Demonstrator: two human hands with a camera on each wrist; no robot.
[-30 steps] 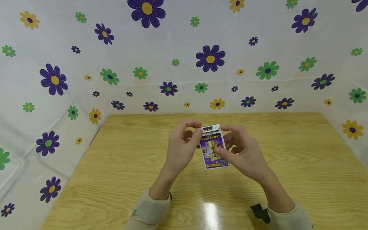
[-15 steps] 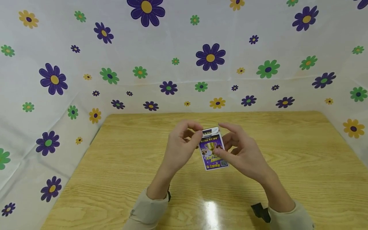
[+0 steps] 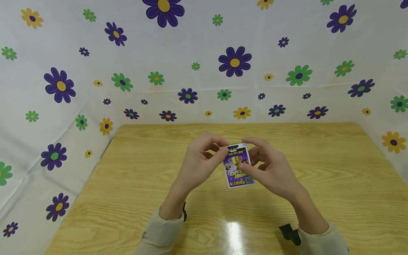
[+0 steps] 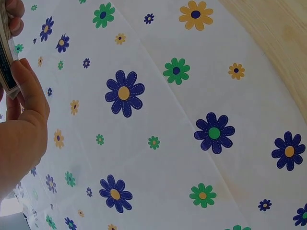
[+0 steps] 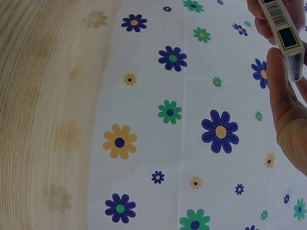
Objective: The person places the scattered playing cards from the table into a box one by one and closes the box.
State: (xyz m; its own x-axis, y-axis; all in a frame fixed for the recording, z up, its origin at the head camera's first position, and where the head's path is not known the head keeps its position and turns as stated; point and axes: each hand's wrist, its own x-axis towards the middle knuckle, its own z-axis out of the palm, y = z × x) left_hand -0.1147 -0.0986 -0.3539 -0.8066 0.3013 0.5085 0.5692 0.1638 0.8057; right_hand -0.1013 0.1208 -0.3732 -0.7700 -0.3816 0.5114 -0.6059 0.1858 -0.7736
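Observation:
A small playing-card box (image 3: 236, 177), purple and white with a gold trophy print, is held just above the table between both hands. My left hand (image 3: 202, 159) pinches its far left corner, the thumb lying by the end flap (image 3: 235, 146). On the box's right side my right hand (image 3: 275, 169) grips, its thumb across the printed face and its forefinger at the far right corner. Only a narrow side of the card box (image 4: 6, 60) enters the left wrist view. A barcode shows on the card box (image 5: 278, 19) in the right wrist view. Its contents are hidden.
Under the hands spreads a wood-grain table (image 3: 134, 177). A white cloth (image 3: 204, 46) with purple, green and yellow flowers hangs behind the table and along both sides. Near the right cuff is a black strap (image 3: 289, 233).
The flap at the box's far end stood raised a second ago and now lies nearly flat. My left hand has shifted slightly right, its thumb moving onto the flap end.

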